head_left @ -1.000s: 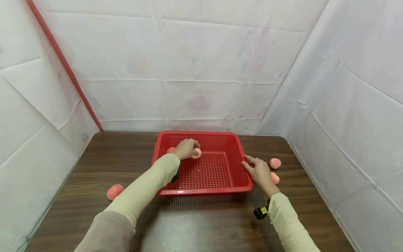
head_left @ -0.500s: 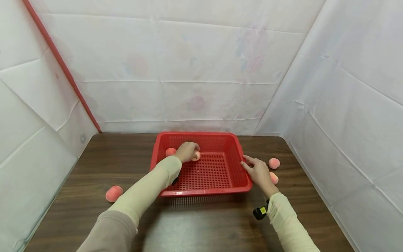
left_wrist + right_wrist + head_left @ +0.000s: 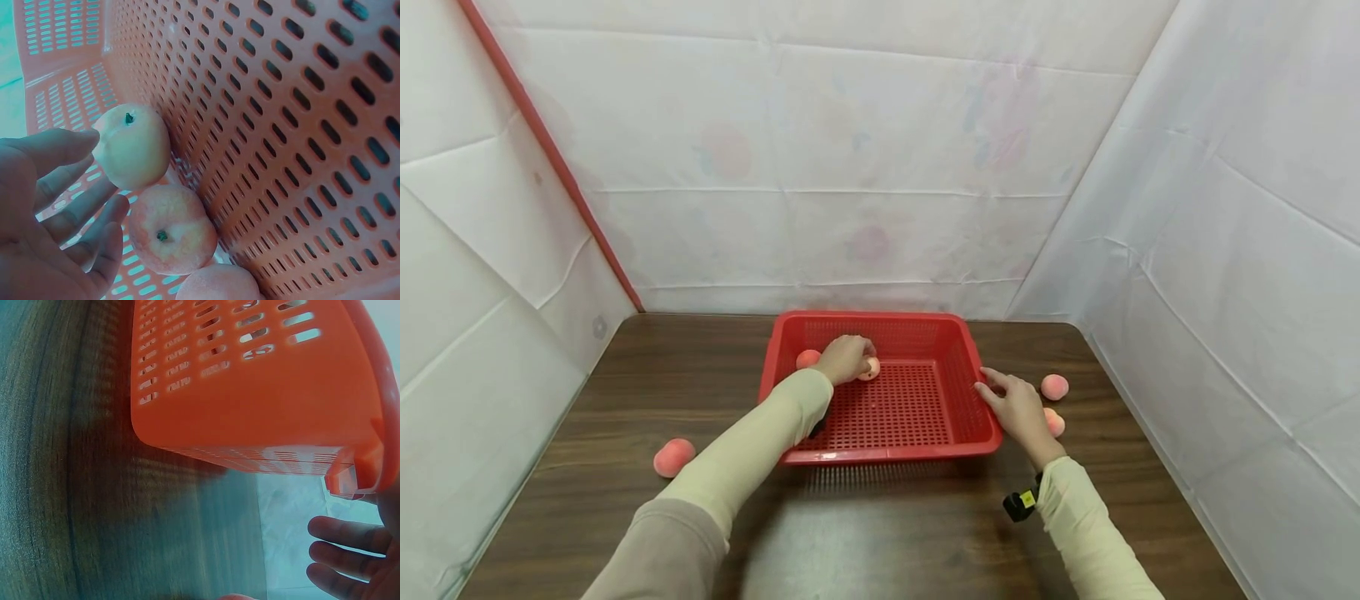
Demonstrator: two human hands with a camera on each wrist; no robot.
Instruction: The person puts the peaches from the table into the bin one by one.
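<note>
A red perforated plastic basket (image 3: 887, 455) sits on the table. My left hand (image 3: 844, 358) reaches inside it, beside a pale peach (image 3: 870, 369). In the left wrist view, the thumb tip meets this yellowish peach (image 3: 132, 147), while the other fingers spread loosely beside it. A second peach (image 3: 173, 229) and part of a third peach (image 3: 219, 284) lie in a row along the basket wall. My right hand (image 3: 1018, 410) is at the basket's right rim. Its lower fingers (image 3: 340, 557) extend straight outside the basket, and the thumb is largely hidden behind the rim.
Two peaches lie right of the basket: a pink peach (image 3: 1055, 387) and, partly behind my right hand, an orange-pink peach (image 3: 1054, 422). Red peaches (image 3: 674, 457) lie close together near my left forearm. White sheeting (image 3: 880, 167) encloses the brown wooden table (image 3: 880, 533).
Both hands, the basket and the peaches keep nearly the same places. Only the head view shifts slightly.
</note>
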